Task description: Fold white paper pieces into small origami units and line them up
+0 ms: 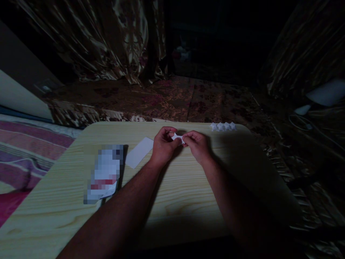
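Both my hands meet over the middle of a light wooden table (175,194). My left hand (163,145) and my right hand (197,145) pinch a small folded white paper piece (178,137) between their fingertips, just above the tabletop. Each hand's fingers are curled closed on it. A flat white paper strip (138,152) lies on the table just left of my left hand. At the far right edge of the table sits a row of several small folded white paper pieces (223,126).
A blurred-out white and red packet (104,174) lies on the left part of the table. A striped pink cloth (24,154) lies to the left. Patterned dark carpet (172,97) and curtains lie beyond. The room is dim.
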